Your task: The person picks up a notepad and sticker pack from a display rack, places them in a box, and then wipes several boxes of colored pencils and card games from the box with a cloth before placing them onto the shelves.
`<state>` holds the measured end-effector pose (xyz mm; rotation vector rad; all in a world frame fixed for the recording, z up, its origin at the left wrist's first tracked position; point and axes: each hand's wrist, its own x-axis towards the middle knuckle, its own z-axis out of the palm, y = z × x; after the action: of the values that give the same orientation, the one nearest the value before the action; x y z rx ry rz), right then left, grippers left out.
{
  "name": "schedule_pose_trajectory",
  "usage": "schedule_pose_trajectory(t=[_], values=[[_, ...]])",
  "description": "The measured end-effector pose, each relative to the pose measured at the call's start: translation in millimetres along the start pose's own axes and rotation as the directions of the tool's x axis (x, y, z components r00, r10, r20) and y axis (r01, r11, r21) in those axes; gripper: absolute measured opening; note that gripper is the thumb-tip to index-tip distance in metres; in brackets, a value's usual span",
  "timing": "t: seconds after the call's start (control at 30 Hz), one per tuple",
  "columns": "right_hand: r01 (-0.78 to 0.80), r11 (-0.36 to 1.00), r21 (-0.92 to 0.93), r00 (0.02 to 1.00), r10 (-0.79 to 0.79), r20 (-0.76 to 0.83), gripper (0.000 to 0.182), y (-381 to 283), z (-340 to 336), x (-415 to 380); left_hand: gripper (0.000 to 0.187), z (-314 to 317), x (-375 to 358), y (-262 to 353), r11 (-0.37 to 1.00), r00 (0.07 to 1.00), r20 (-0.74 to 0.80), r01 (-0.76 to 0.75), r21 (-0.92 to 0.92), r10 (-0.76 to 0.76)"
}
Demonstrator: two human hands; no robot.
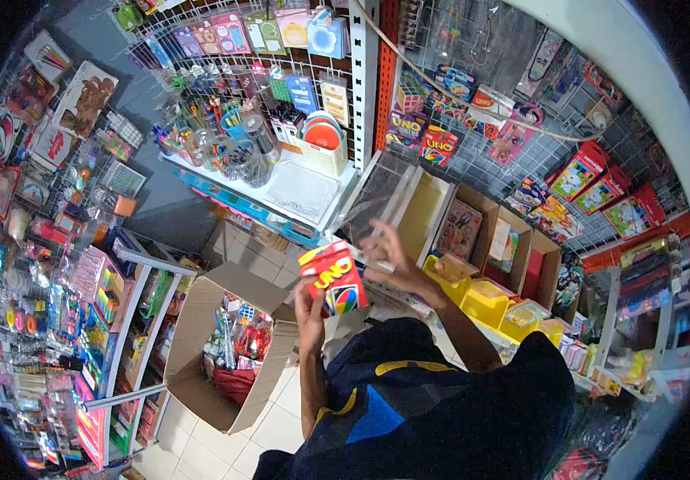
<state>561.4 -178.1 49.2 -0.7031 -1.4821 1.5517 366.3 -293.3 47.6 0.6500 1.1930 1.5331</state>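
Observation:
My left hand (310,312) grips a red UNO card pack (334,280) by its left edge, thumb across the front. The pack stands roughly upright, tilted slightly, its yellow lettering and coloured card picture facing up toward me. Just right of the pack, my right hand (393,254) is raised with fingers bent and apart, somewhat blurred. Something pale and clear shows near its fingers, but I cannot make out what it is. Below and left of my hands, an open cardboard box (201,352) on the floor holds several packaged goods, among them a red bag (233,382).
Ahead stands a white shelf (305,192) with pen holders. On the wire wall at right hang more UNO packs (439,145) and other packets. Cardboard trays (513,256) and yellow bins (485,302) line the right side. Shelving with small goods (137,320) flanks the box on the left.

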Motion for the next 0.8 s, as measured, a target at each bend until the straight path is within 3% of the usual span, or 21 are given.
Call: schedule_pose_trajectory(t=[0.03,0.1,0.13,0.17,0.2,0.23,0.27,0.3,0.37,0.43,0.47,0.53,0.6,0.7,0.8], values=[[-0.060,0.995,-0.086,0.994,0.067,0.085,0.084,-12,9,-10,0.026,12,4,4,1.000,0.999,0.046,0.011,0.018,-0.011],[-0.073,0.996,-0.046,0.997,0.073,0.004,0.086,-20,9,-13,0.031,19,18,-6,0.997,0.979,0.204,-0.006,0.073,-0.009],[-0.110,0.988,-0.110,0.994,0.109,-0.015,0.082,-12,2,-14,0.035,26,23,-6,0.996,0.965,0.261,0.002,0.090,-0.025],[-0.132,0.987,-0.093,0.991,0.131,-0.020,0.076,-21,-2,-15,0.040,34,27,-4,0.992,0.948,0.318,-0.066,0.109,0.028],[-0.056,0.981,-0.188,0.997,0.047,-0.055,0.074,-8,-14,-16,0.050,34,29,-3,0.979,0.935,0.351,-0.028,0.204,-0.046],[0.018,0.959,-0.283,0.996,-0.043,-0.080,0.072,6,-28,-16,0.052,30,32,-11,0.952,0.928,0.371,-0.111,0.287,-0.003],[-0.094,0.988,-0.121,0.985,0.075,-0.153,0.069,-10,-34,-16,0.054,25,36,-22,0.911,0.918,0.394,-0.196,0.364,0.040],[-0.037,0.983,-0.179,0.973,-0.005,-0.232,0.066,-8,-47,-13,0.055,17,36,-33,0.858,0.905,0.417,-0.275,0.435,0.079],[0.061,0.949,-0.309,0.916,-0.176,-0.359,0.062,6,-85,5,0.057,8,27,-26,0.897,0.933,0.360,-0.149,0.415,-0.011],[0.163,0.944,-0.287,0.859,-0.278,-0.429,0.058,24,-129,23,0.056,-16,19,-38,0.902,0.945,0.322,-0.087,0.422,-0.060],[0.160,0.933,-0.323,0.836,-0.303,-0.459,0.058,16,-142,32,0.054,-26,14,-43,0.885,0.955,0.283,-0.052,0.462,-0.092],[0.101,0.918,-0.384,0.827,-0.292,-0.480,0.057,8,-168,46,0.052,-47,5,-52,0.911,0.971,0.198,0.043,0.411,-0.136],[0.137,0.908,-0.395,0.815,-0.330,-0.477,0.058,9,-184,57,0.047,-64,-5,-60,0.936,0.982,0.096,0.125,0.329,-0.165],[0.121,0.896,-0.427,0.838,-0.323,-0.440,0.057,8,-194,68,0.043,-89,-14,-72,0.961,0.986,0.103,0.103,0.256,-0.133],[0.097,0.852,-0.514,0.835,-0.351,-0.424,0.056,16,-192,74,0.042,-103,-21,-80,0.947,0.989,0.081,0.090,0.308,-0.121]])
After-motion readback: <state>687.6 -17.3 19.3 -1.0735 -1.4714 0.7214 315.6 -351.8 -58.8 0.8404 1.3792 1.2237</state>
